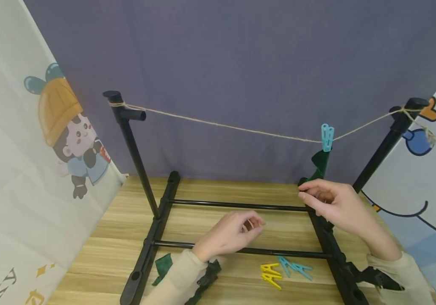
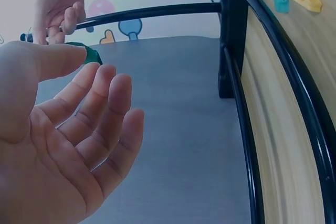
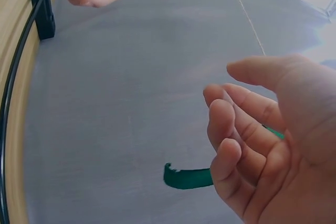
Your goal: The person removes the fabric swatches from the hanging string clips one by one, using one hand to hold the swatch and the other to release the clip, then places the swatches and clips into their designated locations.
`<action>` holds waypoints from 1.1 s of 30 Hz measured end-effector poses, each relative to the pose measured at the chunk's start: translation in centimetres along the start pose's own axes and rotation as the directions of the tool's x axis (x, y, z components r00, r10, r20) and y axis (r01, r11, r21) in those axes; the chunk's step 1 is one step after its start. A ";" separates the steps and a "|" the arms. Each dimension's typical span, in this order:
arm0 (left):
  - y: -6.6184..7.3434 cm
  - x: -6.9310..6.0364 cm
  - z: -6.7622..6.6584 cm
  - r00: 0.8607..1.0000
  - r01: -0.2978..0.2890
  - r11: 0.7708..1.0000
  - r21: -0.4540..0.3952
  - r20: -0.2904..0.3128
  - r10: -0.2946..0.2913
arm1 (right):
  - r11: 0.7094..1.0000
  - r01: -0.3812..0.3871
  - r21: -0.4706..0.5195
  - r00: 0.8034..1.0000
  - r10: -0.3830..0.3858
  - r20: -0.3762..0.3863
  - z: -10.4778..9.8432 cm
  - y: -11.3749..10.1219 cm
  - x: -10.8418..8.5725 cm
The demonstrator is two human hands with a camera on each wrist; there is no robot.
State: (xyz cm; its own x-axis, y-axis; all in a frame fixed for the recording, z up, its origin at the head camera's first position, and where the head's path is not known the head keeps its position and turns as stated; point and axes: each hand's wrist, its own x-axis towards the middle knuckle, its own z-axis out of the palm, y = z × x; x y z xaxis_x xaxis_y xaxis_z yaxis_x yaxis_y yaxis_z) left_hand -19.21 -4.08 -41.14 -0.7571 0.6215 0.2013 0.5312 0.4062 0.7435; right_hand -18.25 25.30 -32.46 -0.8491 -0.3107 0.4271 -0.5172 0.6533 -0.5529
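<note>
A blue clothespin (image 1: 327,137) grips the twine (image 1: 218,123), and a dark green cloth piece (image 1: 320,163) hangs beneath it. Just below that cloth is my right hand (image 1: 337,205), fingers loosely bent, holding nothing; the right wrist view shows a gap between thumb and fingertips, with green cloth (image 3: 189,178) beyond. My left hand (image 1: 233,233) hovers over the middle of the black frame, its fingers relaxed and palm bare in the left wrist view. On the table, yellow clothespins (image 1: 271,275) and blue clothespins (image 1: 295,267) lie near the front bar.
The twine runs between two black posts, the left post (image 1: 135,156) and the right post (image 1: 383,142). Low crossbars (image 1: 237,205) join the base. More green cloth (image 1: 163,267) lies at front left, partly behind my left sleeve. A grey backdrop (image 1: 218,55) stands behind.
</note>
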 end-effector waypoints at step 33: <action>2.0 4.3 0.9 0.995 -0.050 0.998 -0.037 -0.088 0.046 | 0.985 0.128 0.118 0.932 -0.079 -0.354 -2.5 -0.5 3.2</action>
State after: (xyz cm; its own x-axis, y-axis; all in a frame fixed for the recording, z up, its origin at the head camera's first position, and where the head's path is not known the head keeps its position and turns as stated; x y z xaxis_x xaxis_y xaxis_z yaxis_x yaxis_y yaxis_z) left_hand -21.11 -0.01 -39.34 -0.7621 0.5786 0.2907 0.5536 0.3494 0.7559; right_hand -20.41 25.75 -29.00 -0.7124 -0.0966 0.6951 -0.6310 0.5217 -0.5742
